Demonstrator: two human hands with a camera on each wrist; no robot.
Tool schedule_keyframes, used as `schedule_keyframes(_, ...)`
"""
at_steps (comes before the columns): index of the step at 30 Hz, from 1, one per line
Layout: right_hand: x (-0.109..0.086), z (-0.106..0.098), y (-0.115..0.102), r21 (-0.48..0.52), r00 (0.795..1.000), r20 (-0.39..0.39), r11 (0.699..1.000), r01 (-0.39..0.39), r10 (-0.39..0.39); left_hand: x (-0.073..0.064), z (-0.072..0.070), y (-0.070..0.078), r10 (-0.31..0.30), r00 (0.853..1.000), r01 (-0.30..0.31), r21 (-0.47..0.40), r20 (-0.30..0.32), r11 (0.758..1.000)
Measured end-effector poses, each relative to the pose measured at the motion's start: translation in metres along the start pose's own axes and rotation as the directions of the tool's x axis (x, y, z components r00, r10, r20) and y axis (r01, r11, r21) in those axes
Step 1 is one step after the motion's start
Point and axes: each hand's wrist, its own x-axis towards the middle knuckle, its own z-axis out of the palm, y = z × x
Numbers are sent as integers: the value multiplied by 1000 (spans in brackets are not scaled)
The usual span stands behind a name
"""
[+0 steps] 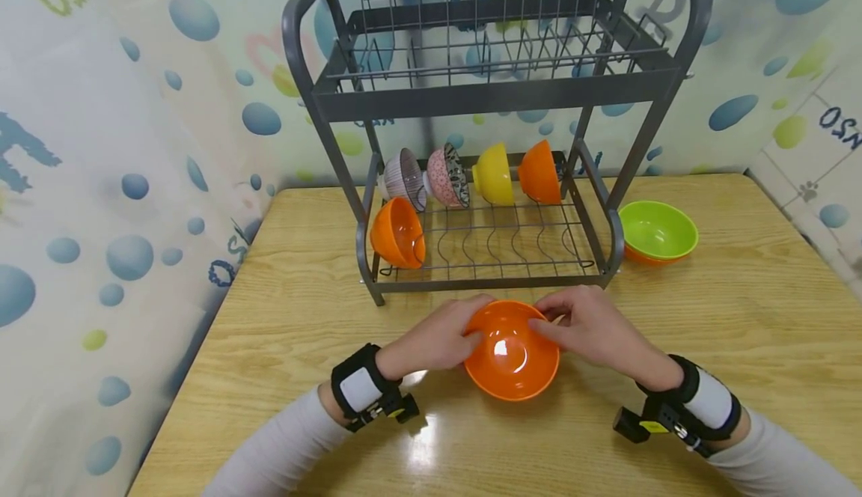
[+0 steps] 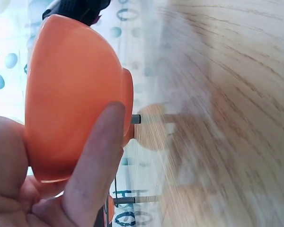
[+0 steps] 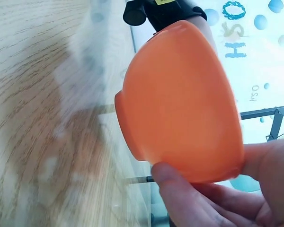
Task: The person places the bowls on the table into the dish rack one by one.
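An orange bowl (image 1: 509, 366) is held between both hands in front of the dish rack, its inside facing up. My left hand (image 1: 441, 334) grips its left rim, thumb over the edge; in the left wrist view a finger lies along the outer wall of the bowl (image 2: 71, 90). On the far right of the rim, my right hand (image 1: 592, 327) pinches the bowl with the thumb inside. The right wrist view shows the bowl (image 3: 184, 104) raised off the table, with fingers under its side.
The two-tier dish rack (image 1: 485, 285) stands at the back. Its lower tier holds a striped bowl (image 1: 405, 179), a pink patterned bowl (image 1: 444, 177), a yellow bowl (image 1: 494, 175) and two orange bowls (image 1: 539, 175). A green bowl (image 1: 658, 229) sits stacked on an orange one at right.
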Motion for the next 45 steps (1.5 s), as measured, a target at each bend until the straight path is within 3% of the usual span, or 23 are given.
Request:
schedule_keyframes(4,-2,-3,-1,58,999,43,998,-11,8,0,-6,1,5,1000,-5,-25,-4,1000)
schedule_keyframes(9,-10,-19,-2,134,997,57,989,-62,54,0,-20,4,5,998,-3,23,-59,1000)
schedule_keyframes(13,-18,-42,2,65,995,-83,997,-48,53,-1,-37,9,42,990,-26,117,-134,993)
schedule_keyframes(18,-24,-73,14,-99,954,-293,990,-99,66,0,-66,14,102,969,-58,193,-224,979)
schedule_keyframes(21,-25,-88,24,-153,926,-365,975,-163,98,4,-83,16,142,950,-81,219,-279,972)
schedule_keyframes(25,-21,-98,37,-213,901,-418,951,-223,118,11,-105,21,220,907,-98,328,-359,940)
schedule_keyframes(27,-18,-99,41,-240,901,-418,943,-231,114,15,-114,22,258,883,-76,422,-393,903)
schedule_keyframes(30,-16,-99,47,-238,909,-399,944,-227,118,20,-123,24,304,855,-7,575,-421,818)
schedule_keyframes(34,-13,-97,53,-180,920,-365,960,-216,139,29,-125,25,346,839,77,720,-420,690)
schedule_keyframes(39,-8,-90,57,-54,937,-307,980,-190,165,41,-119,23,365,850,144,833,-381,534)
schedule_keyframes(45,-2,-84,58,12,938,-300,984,-176,171,50,-113,16,339,870,199,883,-359,424)
